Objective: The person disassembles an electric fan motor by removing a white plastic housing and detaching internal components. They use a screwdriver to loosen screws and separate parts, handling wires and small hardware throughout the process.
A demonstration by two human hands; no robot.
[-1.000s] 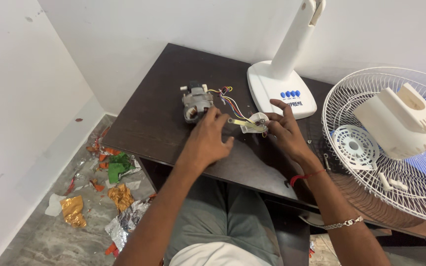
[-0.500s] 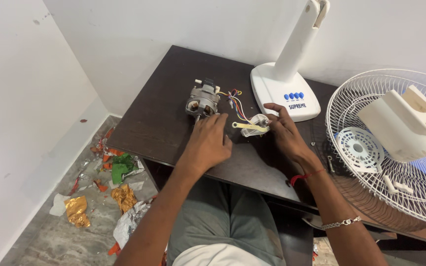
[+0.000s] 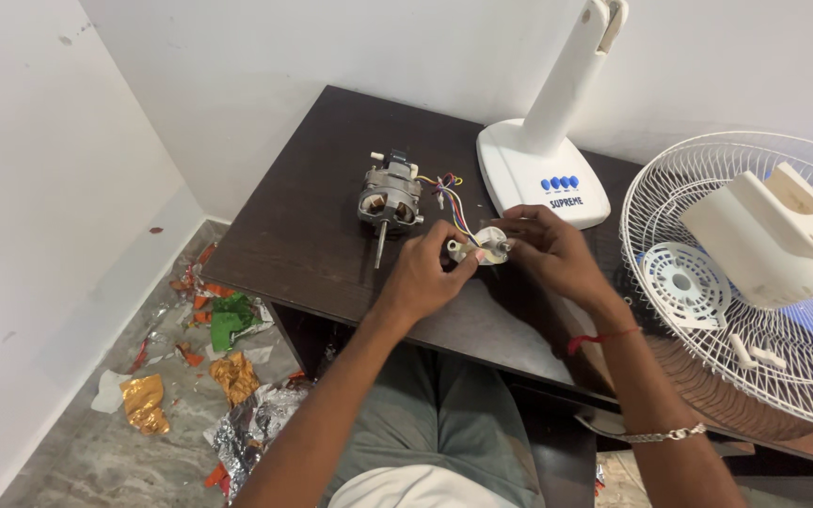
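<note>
A small white plastic gear part (image 3: 485, 246) with a cream lever hangs just above the dark table (image 3: 303, 226), pinched between both hands. My left hand (image 3: 425, 273) grips its left end and my right hand (image 3: 552, 252) holds its right side. Thin coloured wires (image 3: 452, 193) run from the part to a grey metal fan motor (image 3: 390, 199) that lies on the table just beyond my left hand, its shaft pointing toward me.
A white fan base with stand (image 3: 543, 160) rises behind my hands. At the right lie a white wire fan guard (image 3: 708, 245), a white motor housing (image 3: 772, 235) and a round white plastic piece (image 3: 687, 282). Foil and paper scraps (image 3: 209, 367) litter the floor at left.
My left hand left the motor and moved right to the gear part. Both hands now hold the part, lifted slightly off the table. The motor lies uncovered.
</note>
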